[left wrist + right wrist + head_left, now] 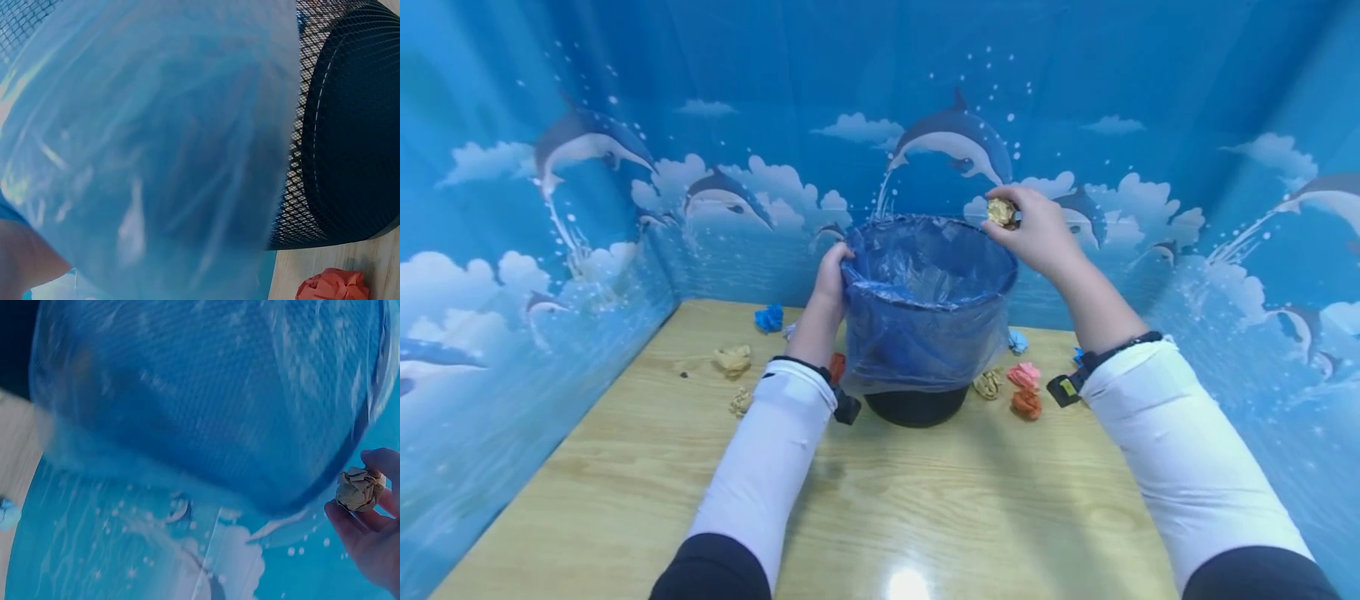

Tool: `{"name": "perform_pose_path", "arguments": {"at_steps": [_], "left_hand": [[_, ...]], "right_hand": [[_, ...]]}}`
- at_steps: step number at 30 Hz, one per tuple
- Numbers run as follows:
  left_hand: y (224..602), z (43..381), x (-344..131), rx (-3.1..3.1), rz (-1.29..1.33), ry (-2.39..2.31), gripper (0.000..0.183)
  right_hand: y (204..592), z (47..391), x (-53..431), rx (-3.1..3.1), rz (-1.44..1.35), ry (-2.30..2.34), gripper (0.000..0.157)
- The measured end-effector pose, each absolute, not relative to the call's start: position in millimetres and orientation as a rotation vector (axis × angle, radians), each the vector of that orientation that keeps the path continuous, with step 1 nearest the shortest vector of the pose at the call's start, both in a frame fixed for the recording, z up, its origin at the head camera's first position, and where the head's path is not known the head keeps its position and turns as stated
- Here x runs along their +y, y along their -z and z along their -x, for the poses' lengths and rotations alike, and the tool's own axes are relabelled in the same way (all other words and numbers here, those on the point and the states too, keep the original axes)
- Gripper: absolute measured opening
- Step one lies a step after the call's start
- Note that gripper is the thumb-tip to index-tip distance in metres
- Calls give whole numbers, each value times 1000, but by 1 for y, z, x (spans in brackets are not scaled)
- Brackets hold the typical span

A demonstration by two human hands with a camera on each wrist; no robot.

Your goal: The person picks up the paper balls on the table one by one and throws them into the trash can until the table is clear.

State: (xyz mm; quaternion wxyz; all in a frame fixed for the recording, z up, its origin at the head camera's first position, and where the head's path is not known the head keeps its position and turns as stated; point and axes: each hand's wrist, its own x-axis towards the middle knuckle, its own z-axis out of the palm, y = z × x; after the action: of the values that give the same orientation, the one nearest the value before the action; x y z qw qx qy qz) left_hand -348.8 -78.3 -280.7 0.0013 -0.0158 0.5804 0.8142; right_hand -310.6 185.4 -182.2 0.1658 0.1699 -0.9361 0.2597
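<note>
A black mesh waste bin [917,407] lined with a translucent blue plastic bag [925,342] is tilted on the table, its mouth towards me. My left hand [832,271] grips the bin's rim at the left, over the folded bag. Beside the rim's upper right, my right hand [1036,229] pinches a crumpled tan paper ball [1001,212] between thumb and fingers. In the right wrist view the paper ball [360,489] sits just outside the bag's edge. Only part of the left hand [28,259] shows in the left wrist view.
Crumpled papers lie around the bin on the wooden table [910,500]: blue [769,318] and tan [732,360] at left, pink [1024,375] and orange [1026,403] at right. A curtain with dolphins [955,142] stands behind and at both sides.
</note>
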Motion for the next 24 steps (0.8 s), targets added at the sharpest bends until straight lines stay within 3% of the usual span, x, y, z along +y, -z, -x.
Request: {"name": "perform_pose_path", "arguments": {"at_steps": [2, 10, 12, 16, 21, 24], "left_hand": [[280, 348, -80, 1835, 63, -2547, 74], [280, 347, -78, 1854, 53, -2525, 75], [280, 348, -77, 1830, 28, -2550, 61], [282, 351, -75, 1781, -34, -2617, 8], [280, 353, -75, 1764, -10, -2631, 19], [280, 353, -75, 1744, -9, -2628, 16]], "right_hand": [[182, 313, 175, -2671, -526, -752, 47], [184, 319, 150, -2701, -617, -734, 46], [184, 320, 146, -2714, -622, -728, 47], [186, 322, 142, -2748, -635, -720, 48], [188, 324, 140, -2779, -662, -692, 48], [190, 324, 138, -2795, -694, -682, 49]]}}
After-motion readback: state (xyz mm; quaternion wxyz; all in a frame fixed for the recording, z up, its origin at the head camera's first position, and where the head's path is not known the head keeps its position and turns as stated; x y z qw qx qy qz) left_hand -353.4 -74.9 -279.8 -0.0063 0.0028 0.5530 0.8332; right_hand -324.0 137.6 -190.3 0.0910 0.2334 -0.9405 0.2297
